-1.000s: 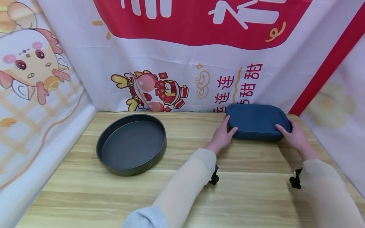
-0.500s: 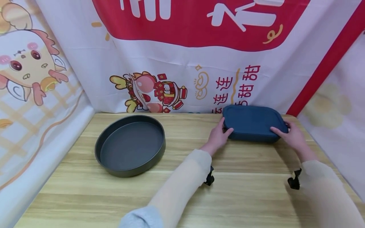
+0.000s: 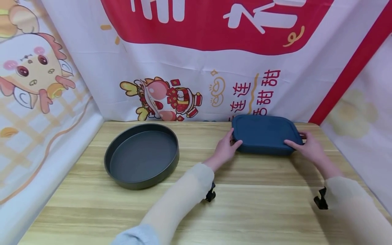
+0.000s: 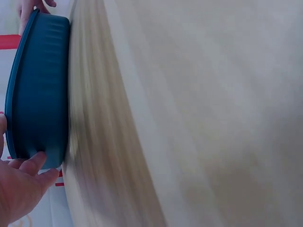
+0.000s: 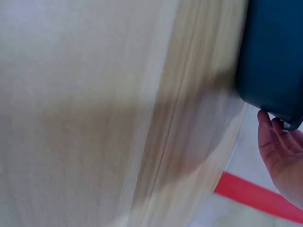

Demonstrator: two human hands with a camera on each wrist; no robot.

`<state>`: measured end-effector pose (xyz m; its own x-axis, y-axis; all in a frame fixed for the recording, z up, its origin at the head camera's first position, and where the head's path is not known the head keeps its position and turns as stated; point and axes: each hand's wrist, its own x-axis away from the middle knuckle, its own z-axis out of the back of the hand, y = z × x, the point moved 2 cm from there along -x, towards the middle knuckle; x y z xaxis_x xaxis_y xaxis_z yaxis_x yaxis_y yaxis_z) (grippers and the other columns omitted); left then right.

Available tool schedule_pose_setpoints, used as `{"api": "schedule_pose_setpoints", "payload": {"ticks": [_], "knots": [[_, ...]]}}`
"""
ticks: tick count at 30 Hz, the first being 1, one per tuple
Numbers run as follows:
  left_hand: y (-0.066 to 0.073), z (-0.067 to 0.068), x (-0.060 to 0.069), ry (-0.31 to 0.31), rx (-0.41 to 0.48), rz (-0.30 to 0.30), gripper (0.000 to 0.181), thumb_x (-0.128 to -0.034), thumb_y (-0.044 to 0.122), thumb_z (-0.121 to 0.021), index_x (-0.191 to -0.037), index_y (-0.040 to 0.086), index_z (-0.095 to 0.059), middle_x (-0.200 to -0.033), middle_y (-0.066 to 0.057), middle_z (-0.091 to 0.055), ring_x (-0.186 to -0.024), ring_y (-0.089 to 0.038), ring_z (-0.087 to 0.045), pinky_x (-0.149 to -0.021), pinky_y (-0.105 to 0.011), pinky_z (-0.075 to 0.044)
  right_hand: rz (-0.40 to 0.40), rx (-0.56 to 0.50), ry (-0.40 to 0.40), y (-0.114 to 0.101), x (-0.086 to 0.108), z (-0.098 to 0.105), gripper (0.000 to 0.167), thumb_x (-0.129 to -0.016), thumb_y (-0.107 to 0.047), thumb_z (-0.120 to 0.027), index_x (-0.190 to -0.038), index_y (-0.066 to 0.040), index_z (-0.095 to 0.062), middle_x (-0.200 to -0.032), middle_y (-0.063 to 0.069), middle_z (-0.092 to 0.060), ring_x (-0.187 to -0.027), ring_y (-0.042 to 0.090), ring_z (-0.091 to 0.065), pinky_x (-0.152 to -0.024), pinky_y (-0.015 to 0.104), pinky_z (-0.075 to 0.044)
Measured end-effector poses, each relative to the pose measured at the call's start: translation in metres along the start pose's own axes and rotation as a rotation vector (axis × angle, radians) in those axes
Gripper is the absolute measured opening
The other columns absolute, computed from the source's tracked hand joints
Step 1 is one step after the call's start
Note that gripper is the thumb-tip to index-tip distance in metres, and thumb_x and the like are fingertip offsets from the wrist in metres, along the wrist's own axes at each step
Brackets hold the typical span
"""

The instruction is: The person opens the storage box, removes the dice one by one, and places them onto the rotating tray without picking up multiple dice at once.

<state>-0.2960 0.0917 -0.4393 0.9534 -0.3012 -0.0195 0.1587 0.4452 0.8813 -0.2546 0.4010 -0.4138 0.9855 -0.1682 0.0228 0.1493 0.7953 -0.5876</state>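
Note:
A dark blue lidded box lies at the back right of the wooden table. My left hand grips its left end, thumb at the lid's front corner; in the left wrist view the fingers of that hand press the box's end wall. The right end is held by my right hand, with the thumb over the lid's edge. Fingertips of the right hand touch the end of the box in the right wrist view.
A round dark grey pan stands on the left part of the table. Behind the table hangs a printed cloth, and cloth also covers both sides.
The blue box has shifted left and slightly toward the front, with both hands moving along at its ends. The round pan stays where it was.

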Motion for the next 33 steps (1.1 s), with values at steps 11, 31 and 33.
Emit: {"api": "schedule_pose_setpoints", "payload": {"ticks": [11, 31, 33], "knots": [[-0.014, 0.028, 0.025, -0.007, 0.001, -0.004, 0.071, -0.0984, 0.039, -0.056, -0.156, 0.016, -0.022, -0.149, -0.007, -0.042, -0.13, -0.018, -0.047, -0.104, -0.03, -0.038, 0.07, 0.003, 0.012, -0.023, 0.014, -0.02, 0.1, -0.086, -0.064, -0.06, -0.144, 0.012, -0.028, -0.136, 0.039, -0.038, -0.118, 0.052, -0.041, -0.096, 0.064, -0.037], [-0.031, 0.082, 0.094, 0.029, 0.075, 0.034, 0.07, -0.097, 0.032, -0.061, -0.155, 0.014, -0.025, -0.151, -0.014, -0.036, -0.129, -0.025, -0.048, -0.102, -0.037, -0.041, 0.148, -0.089, -0.044, -0.067, 0.06, -0.052, 0.099, -0.085, -0.06, -0.065, -0.144, 0.009, -0.028, -0.132, 0.033, -0.044, -0.105, 0.043, -0.054, -0.09, 0.056, -0.047], [-0.034, 0.085, 0.1, 0.03, 0.08, 0.04, 0.07, -0.0969, 0.032, -0.062, -0.155, 0.014, -0.026, -0.151, -0.015, -0.036, -0.129, -0.026, -0.048, -0.101, -0.037, -0.042, 0.162, -0.096, -0.047, -0.07, 0.063, -0.055, 0.097, -0.085, -0.058, -0.066, -0.144, 0.01, -0.029, -0.13, 0.033, -0.045, -0.104, 0.042, -0.055, -0.089, 0.055, -0.048]]}}
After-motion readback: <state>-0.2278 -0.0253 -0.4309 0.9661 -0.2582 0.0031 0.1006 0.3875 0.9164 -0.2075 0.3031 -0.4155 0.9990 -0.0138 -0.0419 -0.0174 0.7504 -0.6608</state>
